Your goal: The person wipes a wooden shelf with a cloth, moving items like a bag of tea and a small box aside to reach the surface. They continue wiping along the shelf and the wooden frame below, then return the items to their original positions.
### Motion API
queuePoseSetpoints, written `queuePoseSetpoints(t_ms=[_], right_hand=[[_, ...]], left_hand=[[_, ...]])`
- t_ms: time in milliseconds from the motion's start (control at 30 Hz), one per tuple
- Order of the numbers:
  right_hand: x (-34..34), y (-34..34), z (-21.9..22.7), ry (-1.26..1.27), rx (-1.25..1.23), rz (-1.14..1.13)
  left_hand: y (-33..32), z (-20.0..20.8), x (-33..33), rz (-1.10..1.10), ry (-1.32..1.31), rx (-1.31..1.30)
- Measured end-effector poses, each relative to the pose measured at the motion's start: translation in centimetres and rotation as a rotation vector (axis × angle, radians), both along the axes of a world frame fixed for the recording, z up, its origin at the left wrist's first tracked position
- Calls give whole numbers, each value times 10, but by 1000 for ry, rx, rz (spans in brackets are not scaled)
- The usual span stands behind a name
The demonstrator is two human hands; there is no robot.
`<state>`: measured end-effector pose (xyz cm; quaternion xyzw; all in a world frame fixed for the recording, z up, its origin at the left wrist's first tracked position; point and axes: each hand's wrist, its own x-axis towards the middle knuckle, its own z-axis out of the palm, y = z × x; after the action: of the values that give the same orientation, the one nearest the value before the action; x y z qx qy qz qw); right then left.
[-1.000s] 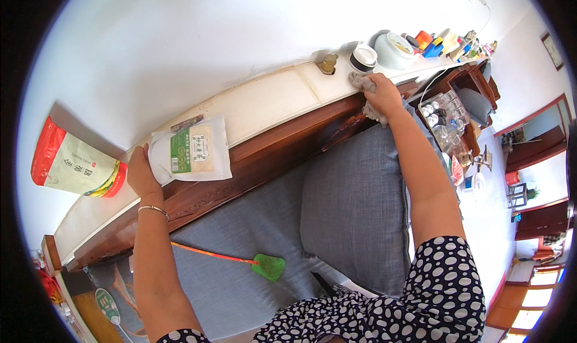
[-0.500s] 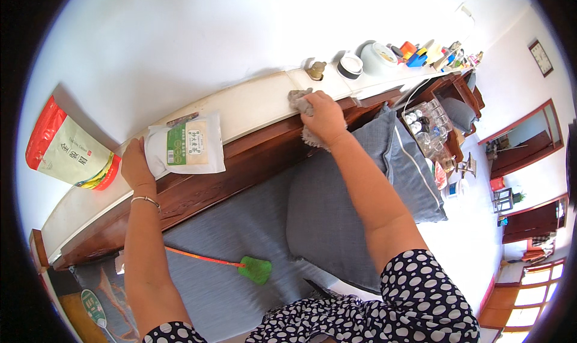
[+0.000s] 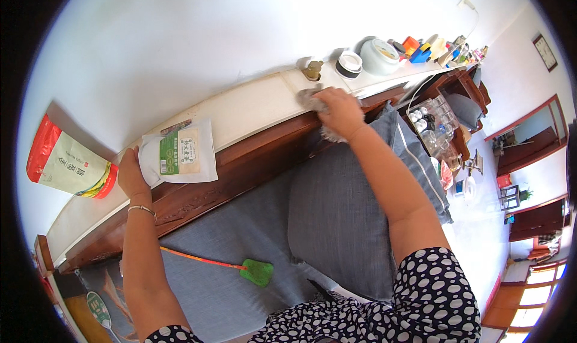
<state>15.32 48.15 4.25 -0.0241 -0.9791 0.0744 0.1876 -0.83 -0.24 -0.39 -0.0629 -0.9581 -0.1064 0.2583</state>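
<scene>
My right hand (image 3: 342, 113) is closed on a crumpled grey-beige cloth (image 3: 311, 98), pressed on the white ledge (image 3: 246, 112) along the wall. Just beyond the cloth stands a small brown figurine (image 3: 312, 70). My left hand (image 3: 131, 173) grips the left edge of a white pouch (image 3: 204, 164) with a green label. Some of its fingers are hidden by the pouch. Left of that hand, a larger red and pale green pouch (image 3: 71, 156) stands upright on the ledge.
A white-lidded jar (image 3: 348, 64), a pale round pot (image 3: 380, 57) and several small items line the ledge to the right. Below it are dark carved wood (image 3: 198, 194), grey cushions (image 3: 336, 223) and a green fly swatter (image 3: 257, 272). Glassware (image 3: 436, 126) stands at the right.
My right hand has slid the cloth a little to the right along the ledge. The left hand stays at the white pouch, and the whole view has shifted slightly.
</scene>
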Motion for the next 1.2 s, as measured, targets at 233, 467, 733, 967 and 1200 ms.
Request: queuePoseSetpoints(t_ms=[233, 467, 733, 967, 1200], right_hand=[[4, 118, 6, -185, 122, -454], [-8, 112, -2, -197, 124, -505], [-6, 31, -1, -75, 109, -181], [-16, -67, 5, -17, 7, -51], [-23, -160, 6, -32, -48, 183]], left_hand=[[0, -3, -3, 24, -46, 26], [0, 1, 1, 13, -16, 29], [11, 7, 4, 68, -63, 7], [7, 1, 0, 53, -3, -35], [9, 2, 1, 31, 10, -19]])
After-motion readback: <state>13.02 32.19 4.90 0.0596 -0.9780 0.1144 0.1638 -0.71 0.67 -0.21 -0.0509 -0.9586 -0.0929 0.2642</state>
